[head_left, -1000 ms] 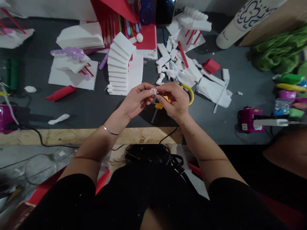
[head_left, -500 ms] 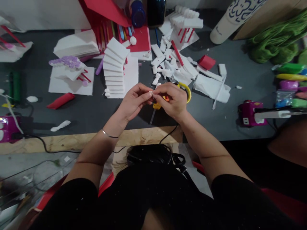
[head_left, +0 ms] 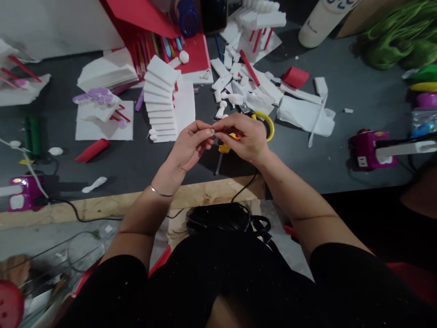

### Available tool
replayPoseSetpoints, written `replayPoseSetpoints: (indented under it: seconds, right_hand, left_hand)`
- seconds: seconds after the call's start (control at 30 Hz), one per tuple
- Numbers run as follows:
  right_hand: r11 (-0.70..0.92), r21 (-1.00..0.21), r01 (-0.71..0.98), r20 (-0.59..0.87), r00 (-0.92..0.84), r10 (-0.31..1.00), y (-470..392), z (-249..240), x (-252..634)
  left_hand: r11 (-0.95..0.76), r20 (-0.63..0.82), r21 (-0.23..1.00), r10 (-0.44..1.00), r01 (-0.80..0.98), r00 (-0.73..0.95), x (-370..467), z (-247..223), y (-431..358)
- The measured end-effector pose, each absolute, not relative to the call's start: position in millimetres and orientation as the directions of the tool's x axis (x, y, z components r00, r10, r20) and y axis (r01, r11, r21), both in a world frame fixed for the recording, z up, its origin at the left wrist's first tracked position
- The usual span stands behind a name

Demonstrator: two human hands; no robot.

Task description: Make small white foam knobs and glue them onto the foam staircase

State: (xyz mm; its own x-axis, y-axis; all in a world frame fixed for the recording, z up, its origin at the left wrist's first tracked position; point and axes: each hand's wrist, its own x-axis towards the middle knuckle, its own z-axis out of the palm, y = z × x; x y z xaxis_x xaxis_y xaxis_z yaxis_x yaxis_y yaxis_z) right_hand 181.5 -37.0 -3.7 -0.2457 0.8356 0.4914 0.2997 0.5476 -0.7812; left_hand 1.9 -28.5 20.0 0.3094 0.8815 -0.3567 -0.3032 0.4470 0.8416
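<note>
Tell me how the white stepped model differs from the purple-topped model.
The white stepped model has plain white steps, while the purple-topped model carries a lumpy purple decoration.
The white stepped model is a curving row of many slabs; the purple-topped model has a tilted slab with red sticks projecting at its side.
Seen here, the white stepped model looks taller than the purple-topped model.
Both include white pieces and red parts.

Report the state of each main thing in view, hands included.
Left hand: pinching a small white piece.
Right hand: fingertips closed at the same piece.
White stepped model: steps joined in a curve.
Yellow-handled tool: lying down, partly hidden.
Red roll: lying down.
Pale tumbler: upright.
Right-side purple socket block: plugged into.
</note>
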Motion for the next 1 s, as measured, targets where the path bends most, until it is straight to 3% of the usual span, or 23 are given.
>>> replayPoseSetpoints:
  seconds: [0.23,0.53,0.73,0.83,1.0]
  right_hand:
    - [0.614,-0.69,0.384,0.557,-0.26,0.789,-37,1,184]
    - [0.5,-0.75,0.433,0.432,-0.252,0.866,-30,1,186]
    - [0.33,-0.786,0.523,0.329,-0.098,0.939,-15,13,235]
    - [0.246,-0.713,0.657,0.255,-0.084,0.963,-23,20,256]
    - [0.213,-0.467,0.858,0.199,-0.133,0.971,-60,14,239]
  left_hand:
    - [0.37,-0.276,0.883,0.907,-0.288,0.318,-1,17,-31]
    - [0.299,-0.231,0.909,0.941,-0.291,0.247,3,7,-28]
    - [0.357,-0.312,0.886,0.931,-0.297,0.189,-2,6,-16]
    - [0.392,-0.348,0.852,0.919,-0.346,0.184,-6,6,-10]
    - [0.45,-0.394,0.777,0.893,-0.441,0.218,-8,6,-7]
